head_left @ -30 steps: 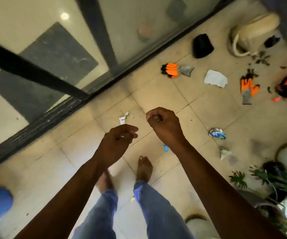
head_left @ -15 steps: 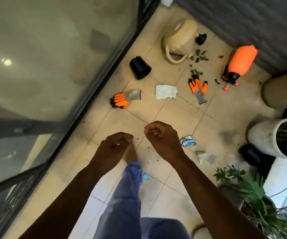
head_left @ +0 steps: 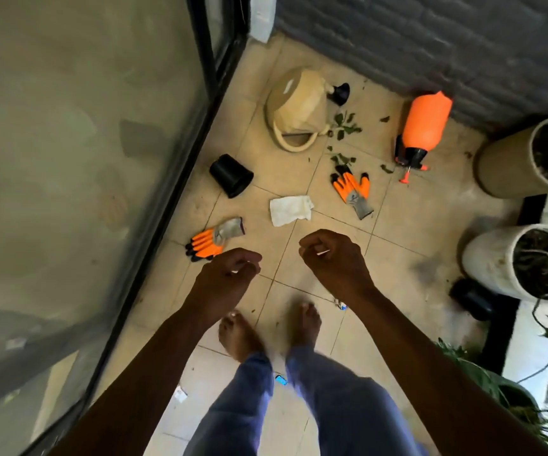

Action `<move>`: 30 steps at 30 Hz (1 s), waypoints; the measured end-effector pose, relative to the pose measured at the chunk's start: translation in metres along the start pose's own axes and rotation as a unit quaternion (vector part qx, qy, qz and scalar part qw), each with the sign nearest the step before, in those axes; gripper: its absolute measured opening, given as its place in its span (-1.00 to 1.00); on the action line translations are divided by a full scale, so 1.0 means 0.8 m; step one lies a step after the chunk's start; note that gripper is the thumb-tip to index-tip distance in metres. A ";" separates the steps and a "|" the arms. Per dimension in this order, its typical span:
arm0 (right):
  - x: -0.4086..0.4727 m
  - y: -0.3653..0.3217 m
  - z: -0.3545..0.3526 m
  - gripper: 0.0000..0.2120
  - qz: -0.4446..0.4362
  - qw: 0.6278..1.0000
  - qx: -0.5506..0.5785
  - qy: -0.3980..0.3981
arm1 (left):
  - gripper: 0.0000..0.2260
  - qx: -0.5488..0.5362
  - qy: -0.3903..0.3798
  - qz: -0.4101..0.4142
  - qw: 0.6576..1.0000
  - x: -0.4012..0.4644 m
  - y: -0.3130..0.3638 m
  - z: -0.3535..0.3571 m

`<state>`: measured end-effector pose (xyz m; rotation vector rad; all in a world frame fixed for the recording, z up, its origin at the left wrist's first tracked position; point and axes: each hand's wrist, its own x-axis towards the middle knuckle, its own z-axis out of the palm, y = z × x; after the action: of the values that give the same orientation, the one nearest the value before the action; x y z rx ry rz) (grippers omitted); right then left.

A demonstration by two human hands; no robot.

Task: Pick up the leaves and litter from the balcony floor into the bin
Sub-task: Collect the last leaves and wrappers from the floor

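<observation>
ahead, gloves and cloth litter tiles.

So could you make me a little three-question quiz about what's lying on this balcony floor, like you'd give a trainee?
1. True or false: the orange sprayer stands upright.
2. How many orange gloves lie on the tiles? A) one B) two C) three
3. What lies between the left glove and the right glove?

Key
1. False: it lies on its side, near the grey wall.
2. B.
3. The white cloth, flat on the tiles. The loose green leaves lie further off, beside the tipped beige watering can.
</observation>
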<state>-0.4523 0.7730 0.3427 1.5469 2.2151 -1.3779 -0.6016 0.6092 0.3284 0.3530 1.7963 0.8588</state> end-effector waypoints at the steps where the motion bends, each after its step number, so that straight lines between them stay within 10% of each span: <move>1: 0.010 0.005 -0.007 -0.93 0.006 1.000 0.003 0.007 | -0.63 0.002 -0.007 0.004 1.000 0.011 0.006 0.005; 8: 0.104 0.051 -0.064 -0.69 0.034 0.999 -0.006 0.040 | -0.70 0.025 -0.028 0.000 0.999 0.103 0.053 0.062; 30: 0.430 0.310 -0.175 -0.88 0.189 0.981 -0.039 -0.014 | -0.76 0.120 -0.041 -0.057 0.990 0.462 0.192 0.271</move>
<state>-0.3654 1.1296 0.0877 1.7885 1.8077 -1.1755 -0.5749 1.0229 0.1414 0.4297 1.8282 0.5418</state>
